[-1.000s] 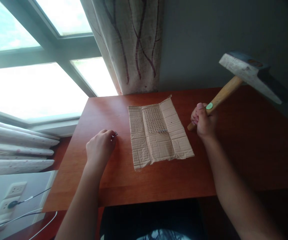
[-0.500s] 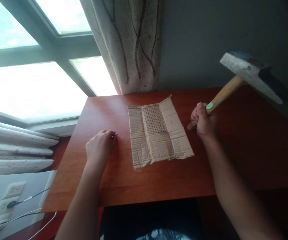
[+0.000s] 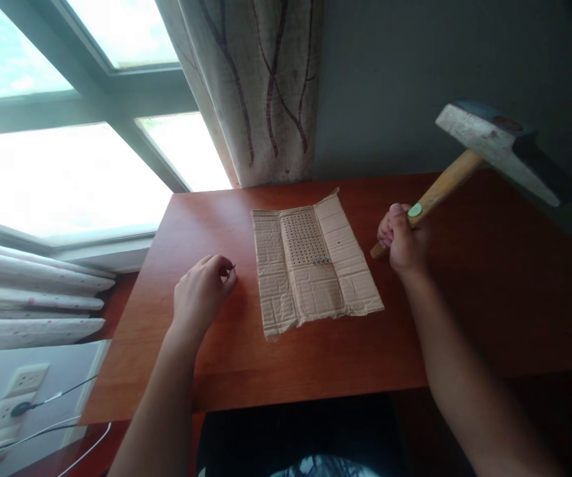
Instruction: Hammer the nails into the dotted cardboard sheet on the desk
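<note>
In my right hand [image 3: 405, 242] I grip a hammer [image 3: 445, 185] by its wooden handle, which bears a pale green sticker. Its large metal head is raised above the table's right side. My left hand [image 3: 203, 288] is closed in a pinch left of the cardboard, with a small dark pointed piece [image 3: 234, 267], like a nail or screw, jutting from the fingertips. Between the hands lies an unfolded cardboard sheet [image 3: 318, 291]. On it rests a board full of holes [image 3: 303, 235], and several small metal pieces [image 3: 321, 260] sit in a row by its near edge.
A reddish-brown wooden table [image 3: 230, 377] spans the view, its near edge close to my body. Curtains [image 3: 266, 93] and a window [image 3: 61, 179] stand behind and to the left. At lower left, a wall socket [image 3: 10, 411] has cables plugged in.
My left hand has shifted slightly right and turned. The cluster of shiny small pieces at its fingertips now shows as one dark point. My right hand and the hammer stay almost still.
</note>
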A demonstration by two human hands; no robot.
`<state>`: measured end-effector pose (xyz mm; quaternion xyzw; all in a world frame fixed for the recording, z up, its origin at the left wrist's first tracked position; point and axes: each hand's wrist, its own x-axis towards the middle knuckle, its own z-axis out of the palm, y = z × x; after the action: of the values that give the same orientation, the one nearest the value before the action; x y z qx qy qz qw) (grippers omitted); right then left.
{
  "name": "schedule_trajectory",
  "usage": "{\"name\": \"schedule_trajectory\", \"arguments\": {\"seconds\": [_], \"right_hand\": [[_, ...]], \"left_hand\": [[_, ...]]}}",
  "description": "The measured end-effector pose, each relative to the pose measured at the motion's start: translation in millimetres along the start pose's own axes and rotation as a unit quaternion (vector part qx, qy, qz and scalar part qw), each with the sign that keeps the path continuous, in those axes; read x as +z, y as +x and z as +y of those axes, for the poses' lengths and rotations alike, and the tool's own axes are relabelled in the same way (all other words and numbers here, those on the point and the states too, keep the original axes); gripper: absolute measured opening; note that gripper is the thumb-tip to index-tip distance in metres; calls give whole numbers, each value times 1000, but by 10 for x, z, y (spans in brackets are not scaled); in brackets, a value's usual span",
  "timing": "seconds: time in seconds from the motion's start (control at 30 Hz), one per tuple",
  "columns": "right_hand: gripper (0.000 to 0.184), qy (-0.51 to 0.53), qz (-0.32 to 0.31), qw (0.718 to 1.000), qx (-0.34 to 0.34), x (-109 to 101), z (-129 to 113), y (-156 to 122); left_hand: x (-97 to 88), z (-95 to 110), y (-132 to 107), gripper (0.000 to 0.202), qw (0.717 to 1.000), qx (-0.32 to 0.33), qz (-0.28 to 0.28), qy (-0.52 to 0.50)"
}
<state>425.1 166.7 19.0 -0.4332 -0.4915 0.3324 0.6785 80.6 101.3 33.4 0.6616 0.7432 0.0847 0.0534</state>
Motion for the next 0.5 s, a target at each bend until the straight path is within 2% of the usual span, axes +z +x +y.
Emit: {"name": "schedule_trajectory", "arguments": {"seconds": [0.1,0.2,0.27,0.37,0.43,0.5], "right_hand": [[57,-3,1,1000,1,-1,4,-2],[58,-9,4,1000,1,5,-2,-2],[58,-11,5,1000,2,11,-11,-1],[59,-8,4,1000,4,13,-20,0],[59,-9,5,1000,5,11,-21,-1],[59,-11,4,1000,7,7,-18,-3]], "left_hand": [[-37,23,-18,10,982,34,37,-181],[-130,128,-49,14,924,45,31,-378],[-211,249,-72,18,882,52,24,-468],[-300,466,-99,22,837,73,-1,-542],[-309,610,-102,22,822,87,-25,-562],[-278,736,-91,19,819,106,-40,-562]]}}
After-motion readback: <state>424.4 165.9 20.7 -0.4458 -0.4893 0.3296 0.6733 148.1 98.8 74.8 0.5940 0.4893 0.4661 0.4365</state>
